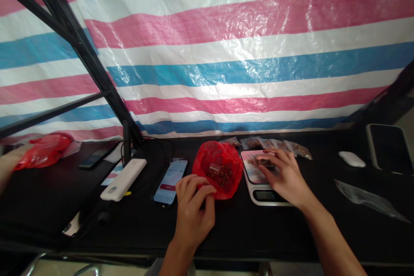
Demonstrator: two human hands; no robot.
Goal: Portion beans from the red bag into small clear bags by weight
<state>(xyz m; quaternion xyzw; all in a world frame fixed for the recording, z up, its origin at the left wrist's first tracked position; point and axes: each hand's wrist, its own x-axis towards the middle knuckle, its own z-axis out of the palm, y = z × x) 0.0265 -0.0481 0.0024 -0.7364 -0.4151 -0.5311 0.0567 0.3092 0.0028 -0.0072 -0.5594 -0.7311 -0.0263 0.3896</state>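
Your left hand [194, 207] at red plastic bag [235, 164] | right hand [288, 177] over white scale [265, 195] | grips unclear | tugging could spill bag

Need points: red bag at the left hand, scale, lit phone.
Red bag [208, 152]: head view, on its inner wall.
Scale [265, 195]: head view, on its display.
Lit phone [170, 180]: head view, on its screen.

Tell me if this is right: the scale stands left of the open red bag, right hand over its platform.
Wrong side: the head view shows the scale standing right of the open red bag. The right hand is indeed over its platform.
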